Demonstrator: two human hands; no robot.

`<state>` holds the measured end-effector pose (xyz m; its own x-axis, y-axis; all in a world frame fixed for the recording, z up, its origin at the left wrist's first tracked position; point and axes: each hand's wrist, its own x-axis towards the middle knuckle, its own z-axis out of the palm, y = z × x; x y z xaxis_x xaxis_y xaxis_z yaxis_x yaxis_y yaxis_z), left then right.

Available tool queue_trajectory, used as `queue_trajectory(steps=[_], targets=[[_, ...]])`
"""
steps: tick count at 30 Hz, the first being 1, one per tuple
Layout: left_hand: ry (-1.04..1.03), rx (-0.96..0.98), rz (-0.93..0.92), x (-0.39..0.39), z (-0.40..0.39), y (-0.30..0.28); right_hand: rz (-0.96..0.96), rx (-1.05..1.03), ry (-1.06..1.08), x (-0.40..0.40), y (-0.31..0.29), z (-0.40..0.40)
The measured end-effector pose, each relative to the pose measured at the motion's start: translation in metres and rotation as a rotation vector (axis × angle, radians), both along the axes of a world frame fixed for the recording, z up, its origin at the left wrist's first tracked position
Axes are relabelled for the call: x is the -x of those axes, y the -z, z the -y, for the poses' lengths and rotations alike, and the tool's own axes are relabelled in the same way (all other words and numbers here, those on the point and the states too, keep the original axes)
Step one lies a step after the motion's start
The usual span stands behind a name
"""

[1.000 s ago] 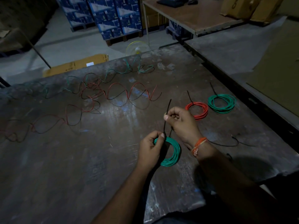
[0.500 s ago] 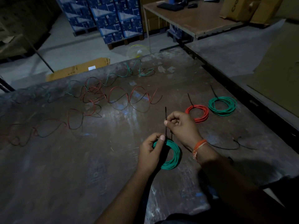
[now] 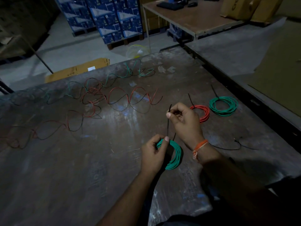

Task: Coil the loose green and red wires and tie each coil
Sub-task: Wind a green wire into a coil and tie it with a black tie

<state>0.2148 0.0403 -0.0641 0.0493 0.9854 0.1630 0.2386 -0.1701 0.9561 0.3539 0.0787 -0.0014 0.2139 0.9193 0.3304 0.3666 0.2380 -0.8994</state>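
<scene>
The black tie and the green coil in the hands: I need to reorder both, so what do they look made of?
The black tie looks like a thin, matte plastic cable tie: it stands stiff and straight between the right hand and the left hand. The green coil looks like plastic-insulated wire with a smooth, slightly glossy jacket; no core shows, so its metal is a guess.

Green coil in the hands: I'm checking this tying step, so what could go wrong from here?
1. The left hand pinches the green coil at one spot only; its turns may spring loose.
2. The right hand pulls the black tie by its thin end, which may slip before cinching.
</scene>
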Motion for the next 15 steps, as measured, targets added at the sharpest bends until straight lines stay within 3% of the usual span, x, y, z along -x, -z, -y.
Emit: queue_trajectory(steps=[7,15], targets=[[0.021,-0.032,0.01,0.002,0.001,0.002,0.131,-0.188,-0.023,0.008,-0.009,0.005],[0.06,-0.043,0.065,0.0,0.001,0.002,0.139,-0.232,-0.001,0.014,-0.015,0.015]])
